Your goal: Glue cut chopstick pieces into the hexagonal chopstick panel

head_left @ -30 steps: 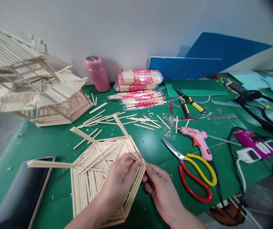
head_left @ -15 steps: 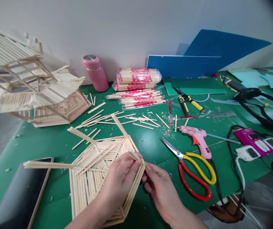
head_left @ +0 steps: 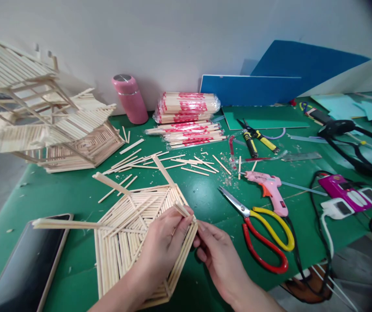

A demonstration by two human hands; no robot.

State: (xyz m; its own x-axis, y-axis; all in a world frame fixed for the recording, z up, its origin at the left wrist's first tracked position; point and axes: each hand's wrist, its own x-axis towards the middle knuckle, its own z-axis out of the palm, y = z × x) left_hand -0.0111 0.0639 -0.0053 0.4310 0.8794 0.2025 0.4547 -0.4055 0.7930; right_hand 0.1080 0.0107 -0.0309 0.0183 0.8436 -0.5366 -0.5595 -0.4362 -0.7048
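Observation:
A many-sided base of pale wooden sticks [head_left: 117, 255] lies on the green table, with upright stick posts at its corners. My left hand [head_left: 163, 242] rests over its right part, fingers closed on a short stick post [head_left: 181, 209] at the right corner. My right hand [head_left: 220, 255] is just right of that corner, thumb and fingers pressed together at the frame's outer edge. Whatever its fingertips may pinch is too small to make out. A few loose sticks [head_left: 134, 215] lie across the base.
Scissors [head_left: 246, 212] and a pink glue gun [head_left: 270, 188] lie right, near a purple power strip [head_left: 345, 193]. Loose sticks [head_left: 134, 164], packed sticks [head_left: 189, 106] and a pink flask [head_left: 130, 99] are behind. A stick building [head_left: 59, 125] stands left, above a phone [head_left: 26, 264].

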